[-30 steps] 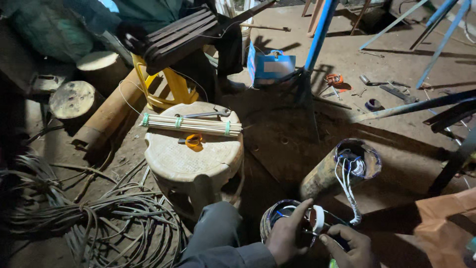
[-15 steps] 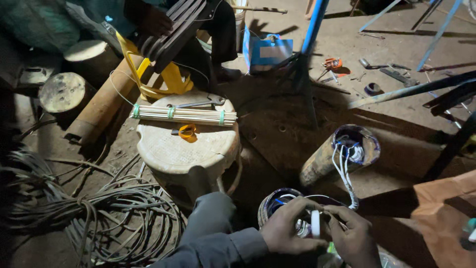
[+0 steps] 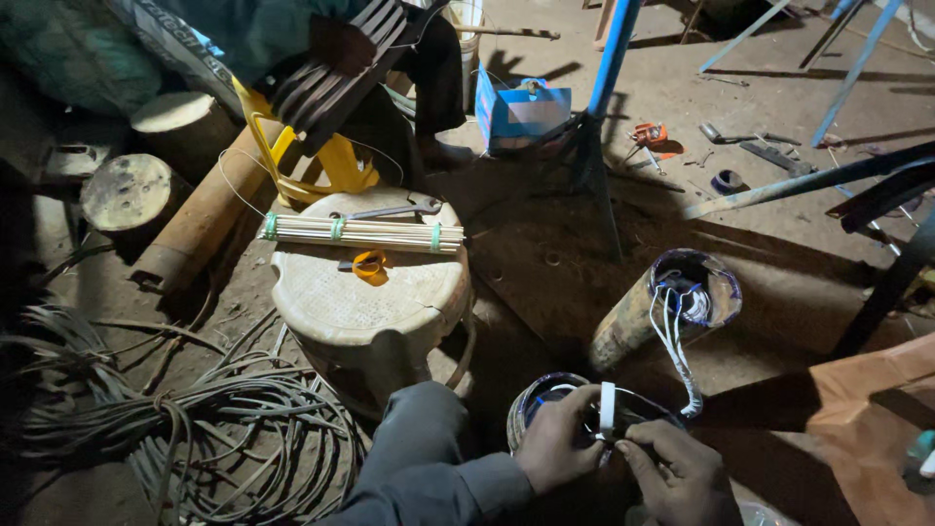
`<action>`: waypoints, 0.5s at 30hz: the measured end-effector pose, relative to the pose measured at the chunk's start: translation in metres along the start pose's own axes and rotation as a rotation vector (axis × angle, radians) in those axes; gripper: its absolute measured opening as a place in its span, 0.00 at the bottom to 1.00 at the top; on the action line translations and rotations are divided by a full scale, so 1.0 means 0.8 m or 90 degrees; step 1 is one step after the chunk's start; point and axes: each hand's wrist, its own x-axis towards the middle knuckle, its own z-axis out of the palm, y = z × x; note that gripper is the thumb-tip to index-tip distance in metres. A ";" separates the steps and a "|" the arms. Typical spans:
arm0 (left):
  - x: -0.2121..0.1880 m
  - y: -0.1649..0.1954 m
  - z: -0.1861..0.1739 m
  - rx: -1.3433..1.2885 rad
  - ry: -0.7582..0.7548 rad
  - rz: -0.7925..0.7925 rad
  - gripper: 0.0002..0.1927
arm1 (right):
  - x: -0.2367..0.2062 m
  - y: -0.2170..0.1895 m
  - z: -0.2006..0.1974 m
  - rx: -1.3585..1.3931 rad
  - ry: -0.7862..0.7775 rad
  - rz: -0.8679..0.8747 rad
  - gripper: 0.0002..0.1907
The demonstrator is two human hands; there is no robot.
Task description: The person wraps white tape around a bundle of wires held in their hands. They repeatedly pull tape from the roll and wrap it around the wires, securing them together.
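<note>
From the head view, your left hand (image 3: 557,450) and right hand (image 3: 680,474) meet low in the frame over the open end of a motor stator (image 3: 550,399) that lies on the dirt floor (image 3: 545,244). Your left grip is closed on a white strip (image 3: 607,409), pinching it upright at the stator's rim, apparently so it stays clear of the windings. Your right grip is narrow, fingertips pinched on something thin just below the strip; what exactly it holds is too dark to tell. Both hands sit close together, which steadies fine work.

Just beyond, a 2nd stator tube (image 3: 672,302) lies tilted, with white leads (image 3: 674,336) hanging out of its mouth toward you. To the left, an upturned plastic stool (image 3: 370,302) serves as a counter, carrying a banded bundle of thin sticks (image 3: 362,232), an orange tape roll (image 3: 368,263) and a hand tool (image 3: 390,208), all within reach. A coil of cable (image 3: 195,429) sprawls on the floor at far left.
</note>
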 end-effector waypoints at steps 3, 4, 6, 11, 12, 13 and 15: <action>0.015 -0.003 0.000 -0.143 -0.038 -0.076 0.34 | 0.004 0.002 0.003 -0.056 -0.037 0.002 0.15; 0.020 -0.002 -0.001 -0.174 -0.056 -0.181 0.31 | 0.006 0.002 0.004 -0.074 -0.050 -0.021 0.18; 0.027 0.001 -0.003 -0.216 -0.056 -0.271 0.29 | 0.009 0.003 0.008 -0.082 0.016 -0.088 0.14; 0.022 0.020 -0.012 -0.252 -0.021 -0.163 0.34 | 0.017 0.003 0.016 -0.046 0.073 0.006 0.09; 0.019 0.023 -0.015 -0.193 -0.024 -0.066 0.33 | 0.017 0.003 0.016 -0.050 0.083 -0.038 0.10; 0.017 0.026 -0.018 -0.131 -0.027 0.033 0.32 | 0.017 0.003 0.015 -0.052 0.096 -0.083 0.10; 0.013 0.030 -0.022 -0.064 -0.051 0.131 0.27 | 0.016 0.004 0.012 0.039 0.022 0.017 0.12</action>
